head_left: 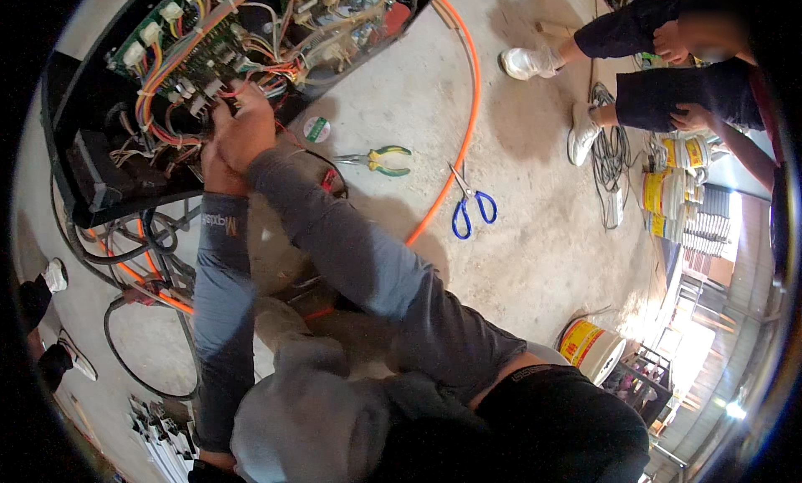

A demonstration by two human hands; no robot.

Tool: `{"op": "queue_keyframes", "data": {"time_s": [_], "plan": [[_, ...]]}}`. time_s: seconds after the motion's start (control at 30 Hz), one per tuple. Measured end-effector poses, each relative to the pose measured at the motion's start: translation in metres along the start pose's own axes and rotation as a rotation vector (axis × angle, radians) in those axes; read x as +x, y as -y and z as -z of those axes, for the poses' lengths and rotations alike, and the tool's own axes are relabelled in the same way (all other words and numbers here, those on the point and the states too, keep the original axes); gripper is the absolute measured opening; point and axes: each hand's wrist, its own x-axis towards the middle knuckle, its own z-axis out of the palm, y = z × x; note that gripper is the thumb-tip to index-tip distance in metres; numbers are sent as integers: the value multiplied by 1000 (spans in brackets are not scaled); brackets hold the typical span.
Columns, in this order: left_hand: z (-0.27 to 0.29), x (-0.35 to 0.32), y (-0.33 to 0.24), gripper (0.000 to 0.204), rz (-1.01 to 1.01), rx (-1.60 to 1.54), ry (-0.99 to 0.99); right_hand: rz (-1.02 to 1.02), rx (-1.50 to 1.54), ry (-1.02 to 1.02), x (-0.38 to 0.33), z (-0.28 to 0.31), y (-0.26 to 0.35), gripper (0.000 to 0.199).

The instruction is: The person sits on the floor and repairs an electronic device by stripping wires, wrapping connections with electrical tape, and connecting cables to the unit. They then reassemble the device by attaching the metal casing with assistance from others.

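Note:
Both my hands reach into an open black machine housing [63, 124] at the upper left, over a green circuit board [213, 61]. My right hand [251, 125] has its fingers closed together at the board's lower edge, among thin red wires and white connectors [200, 103]. What it pinches is too small to make out. Close beside it is my left hand [220, 164], partly covered by the right one, with its fingertips at the same connectors. Bundles of coloured wires [154, 82] run around them.
Pliers with yellow-green handles [386, 160], blue-handled scissors [473, 205] and a round roll of tape [317, 129] lie on the concrete floor. An orange hose [474, 90] curves past them. A seated person [677, 90] is at the upper right; another person's shoes [55, 276] show at left.

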Motion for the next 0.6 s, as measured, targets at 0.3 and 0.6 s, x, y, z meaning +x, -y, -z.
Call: {"op": "queue_keyframes", "data": {"time_s": [0.3, 0.6], "plan": [[-53, -28, -28, 44, -346, 580, -71, -118, -227, 183, 0, 5, 25, 38], [-66, -17, -36, 38, 41, 189, -88, -84, 445, 68, -39, 17, -4, 57]]}}
